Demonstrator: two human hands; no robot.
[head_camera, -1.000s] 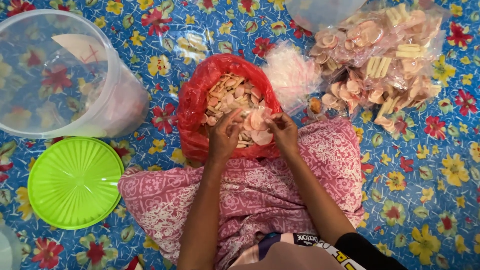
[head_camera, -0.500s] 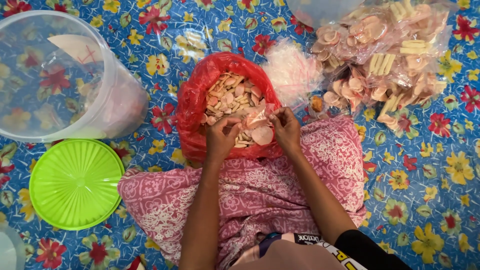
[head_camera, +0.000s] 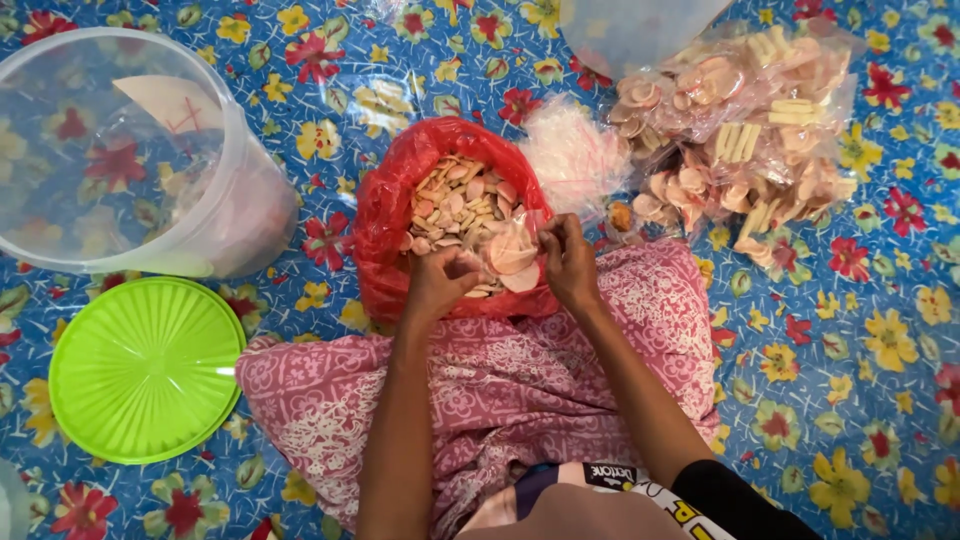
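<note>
Looking down from the head view, both hands meet at the near rim of a red plastic bag (head_camera: 400, 215) full of pale, flat, raw crackers (head_camera: 455, 200), which sits on a blue floral plastic mat (head_camera: 880, 400) just beyond the person's pink patterned cloth lap (head_camera: 520, 380). Between the hands is a small clear plastic pouch (head_camera: 512, 255) holding a few pinkish round crackers; the left hand (head_camera: 438, 283) is curled at the pouch's left side, fingers bent inward on it, while the right hand (head_camera: 570, 262) pinches the pouch's upper right edge between thumb and fingertips. To the left stands a large clear plastic bucket (head_camera: 130, 150), tilted on its side, and nearer lies its round lime-green plastic lid (head_camera: 148, 368), flat on the mat. At upper right rests a heap of filled clear cracker packets (head_camera: 740, 150), with a bundle of empty clear pouches (head_camera: 575, 155) just beside the red bag.
</note>
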